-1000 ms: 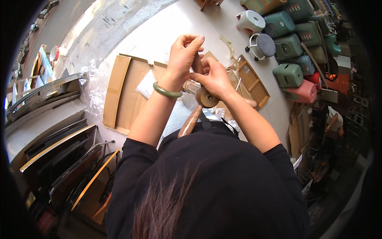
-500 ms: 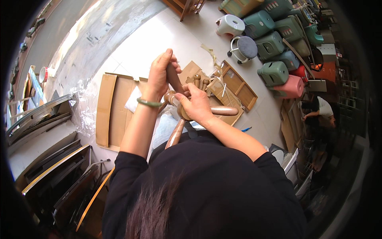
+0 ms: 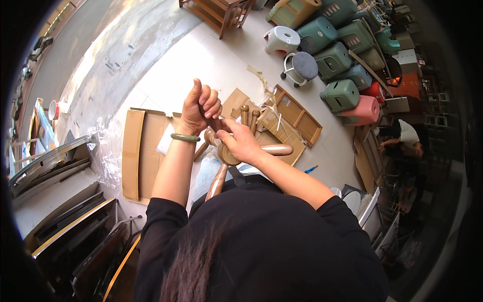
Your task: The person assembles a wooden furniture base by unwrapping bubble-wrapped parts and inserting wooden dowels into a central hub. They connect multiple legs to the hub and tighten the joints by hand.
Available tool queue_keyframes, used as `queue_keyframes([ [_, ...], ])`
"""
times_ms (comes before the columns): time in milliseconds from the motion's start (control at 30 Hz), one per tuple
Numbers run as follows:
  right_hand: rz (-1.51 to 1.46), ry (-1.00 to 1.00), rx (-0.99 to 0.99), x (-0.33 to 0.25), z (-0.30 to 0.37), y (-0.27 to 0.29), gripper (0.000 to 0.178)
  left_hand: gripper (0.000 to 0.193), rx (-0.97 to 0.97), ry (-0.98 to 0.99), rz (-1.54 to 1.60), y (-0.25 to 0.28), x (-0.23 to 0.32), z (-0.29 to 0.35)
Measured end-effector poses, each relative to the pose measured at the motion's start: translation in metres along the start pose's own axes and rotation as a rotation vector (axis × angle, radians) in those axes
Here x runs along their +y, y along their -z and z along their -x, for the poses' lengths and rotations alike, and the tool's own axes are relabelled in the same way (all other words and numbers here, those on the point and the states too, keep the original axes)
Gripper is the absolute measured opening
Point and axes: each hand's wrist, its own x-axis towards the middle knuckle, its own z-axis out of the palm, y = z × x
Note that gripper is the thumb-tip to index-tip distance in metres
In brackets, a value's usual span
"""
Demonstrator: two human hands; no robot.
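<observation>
above the lap, left hand curls fingers round brown stick; loosening could drop it; how right hand grips is unclear.

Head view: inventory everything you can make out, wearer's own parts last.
Turned-leg wooden hub: one, brown, centre
Bar: one, dark brown, beyond the hub
Turned wooden pieces: at least two, brown, centre
Flattened cardboard: several pieces, tan, around centre
Framed wooden panel: one, brown, right of centre
Plastic wrap: uncountable, clear, left
Tub: one, red and white, far left
Panels: several, mostly dark, lower left
Shelf rack: one, brown, top centre
Wheeled stool: one, grey seat, upper right
Plastic stools: several, mostly green, upper right
Small object: one, blue, right of centre
Co-worker: one, pale top, right
Bangle: one, green, left forearm
Left hand: one, bare, around the bar
Right hand: one, bare, at the hub
</observation>
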Motion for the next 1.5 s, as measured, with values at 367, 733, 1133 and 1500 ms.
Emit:
queue_keyframes([
  [367, 0.066, -0.083, 0.135, -0.013, 0.002, -0.005, 0.046, 0.026, 0.847, -0.173, -0.547, -0.043, -0.012, 0.010],
  [733, -0.286, -0.104, -0.040, 0.010, -0.008, -0.001, 0.025, 0.044, 0.434, 0.027, -0.184, 0.001, 0.004, 0.003],
  [1133, -0.182, 0.085, -0.001, 0.001, -0.006, 0.001, 0.023, 0.045, 0.306, 0.053, -0.121, -0.015, 0.003, 0.002],
  [1500, -0.178, -0.154, -0.026, 0.010, -0.011, -0.001, 0.037, 0.031, 0.766, -0.168, -0.676, -0.027, -0.020, 0.034],
])
